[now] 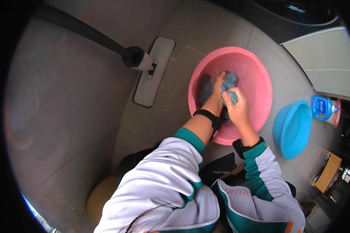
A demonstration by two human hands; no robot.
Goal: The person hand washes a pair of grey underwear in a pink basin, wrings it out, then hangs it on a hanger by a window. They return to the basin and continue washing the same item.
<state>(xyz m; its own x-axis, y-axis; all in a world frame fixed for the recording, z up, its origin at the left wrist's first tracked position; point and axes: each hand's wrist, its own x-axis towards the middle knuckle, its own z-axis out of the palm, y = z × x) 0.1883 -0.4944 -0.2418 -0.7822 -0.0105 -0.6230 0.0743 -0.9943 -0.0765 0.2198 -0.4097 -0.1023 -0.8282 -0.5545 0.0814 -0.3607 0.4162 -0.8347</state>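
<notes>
A pink plastic basin with water in it stands on the floor before me. Over its middle my right hand grips a wet grey-blue cloth, with suds or water shining on the fingers. My left hand reaches into the basin against the far left side of the same cloth. Its fingers are mostly hidden behind the fabric, so its grip is unclear. Dark wet fabric lies in the water left of my left wrist. Black bands circle both wrists.
A flat mop leans at the left, its pad on the floor by the wall. To the right sit a blue plastic basin and a blue detergent jug. A white cabinet and a dark front-loading machine stand beyond.
</notes>
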